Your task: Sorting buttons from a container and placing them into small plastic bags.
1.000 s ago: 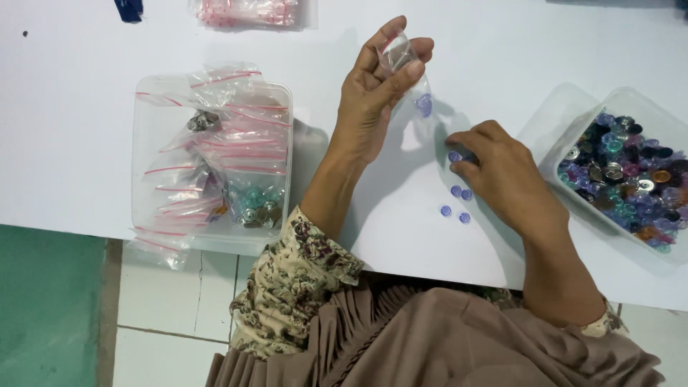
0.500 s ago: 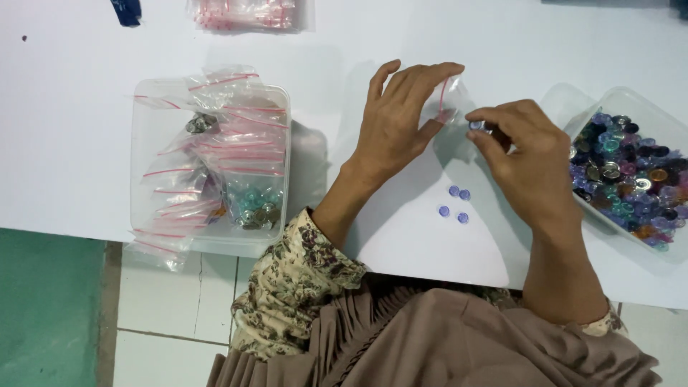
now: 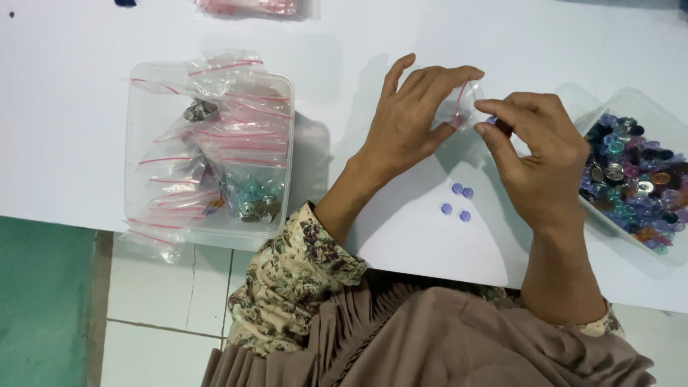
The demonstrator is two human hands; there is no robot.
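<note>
My left hand [image 3: 410, 118] pinches a small clear zip bag [image 3: 464, 106] with a red seal strip, held just above the white table [image 3: 86, 107]. My right hand [image 3: 539, 154] meets it from the right, its fingertips closed on a small purple button [image 3: 491, 120] at the bag's mouth. Several loose purple buttons [image 3: 456, 201] lie on the table below and between my hands.
A clear tub [image 3: 143, 143] on the left holds many small zip bags, some filled with buttons. A clear tray [image 3: 645, 107] at the right edge is full of mixed coloured buttons. More bags [image 3: 251, 7] lie at the top. Tiled floor shows below the table edge.
My left hand lowered and turned the bag rightward. My right hand rose from the loose buttons on the table with a button and came to the bag's mouth.
</note>
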